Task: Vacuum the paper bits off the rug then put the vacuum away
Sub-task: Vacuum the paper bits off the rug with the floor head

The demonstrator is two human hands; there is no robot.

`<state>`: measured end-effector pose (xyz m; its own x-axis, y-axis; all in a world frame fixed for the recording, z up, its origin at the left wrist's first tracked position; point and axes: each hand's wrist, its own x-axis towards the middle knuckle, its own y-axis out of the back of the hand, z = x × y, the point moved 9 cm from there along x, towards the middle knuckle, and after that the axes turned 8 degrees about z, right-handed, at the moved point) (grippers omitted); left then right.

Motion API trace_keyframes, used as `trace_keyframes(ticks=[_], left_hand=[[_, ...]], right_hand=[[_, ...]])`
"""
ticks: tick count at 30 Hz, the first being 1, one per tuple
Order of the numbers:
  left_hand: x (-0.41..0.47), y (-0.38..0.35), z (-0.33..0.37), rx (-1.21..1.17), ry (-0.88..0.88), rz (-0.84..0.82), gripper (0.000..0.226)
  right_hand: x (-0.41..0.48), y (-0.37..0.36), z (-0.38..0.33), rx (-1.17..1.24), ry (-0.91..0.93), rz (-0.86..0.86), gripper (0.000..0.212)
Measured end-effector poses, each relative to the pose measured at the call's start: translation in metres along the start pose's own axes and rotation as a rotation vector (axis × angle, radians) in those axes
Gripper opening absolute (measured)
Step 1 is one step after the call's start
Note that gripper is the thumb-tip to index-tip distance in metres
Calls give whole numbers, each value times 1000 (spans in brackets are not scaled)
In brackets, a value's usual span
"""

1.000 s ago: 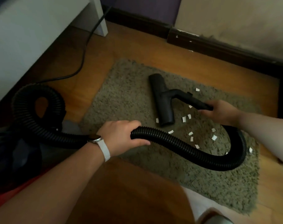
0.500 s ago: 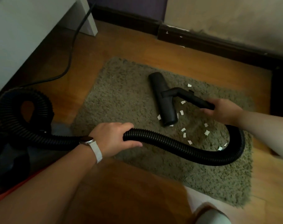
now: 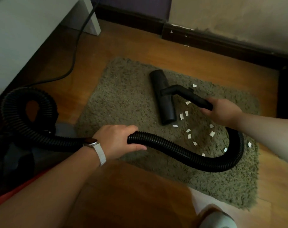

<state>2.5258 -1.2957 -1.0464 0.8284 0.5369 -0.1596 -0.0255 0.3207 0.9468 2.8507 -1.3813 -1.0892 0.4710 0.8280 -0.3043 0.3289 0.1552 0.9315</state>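
Note:
A shaggy olive rug lies on the wooden floor. Several white paper bits are scattered on its right half. The black floor nozzle rests flat on the rug, just left of the bits. My right hand grips the black wand handle behind the nozzle. My left hand grips the ribbed black hose, which loops across the rug's near side. The vacuum body sits at the lower left, dark and partly hidden by my left arm.
A white furniture panel and leg stand at the upper left, with a black power cord running past. Dark skirting lines the far wall, with paper flecks beside it. My foot shows at the bottom right.
The nozzle has slid slightly right and nearer on the rug toward the paper bits. Both hands keep their hold on handle and hose.

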Motion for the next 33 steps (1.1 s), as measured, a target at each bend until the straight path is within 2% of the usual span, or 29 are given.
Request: trace_keyframes(ticks=[10,17,22,26,33], left_hand=[[-13,-9,-3,30,-45,-31,66],[-13,-9,1,22,-61,-40,59],[-20,-19,7,53,-143,-54,66],[-28,-32,6,85,-154,-113,69],[-33,-38,3,88,-161,-107,70]], right_hand=[[10,-22,-84,-116,245,-58,28],[-5,-25,-85,-138,346,-92,43],[-16,-23,-70,-125,328,-70,45],[-22,-32,-80,-156,402,-96,39],[-29,-47,-105,-170,498,-182,31]])
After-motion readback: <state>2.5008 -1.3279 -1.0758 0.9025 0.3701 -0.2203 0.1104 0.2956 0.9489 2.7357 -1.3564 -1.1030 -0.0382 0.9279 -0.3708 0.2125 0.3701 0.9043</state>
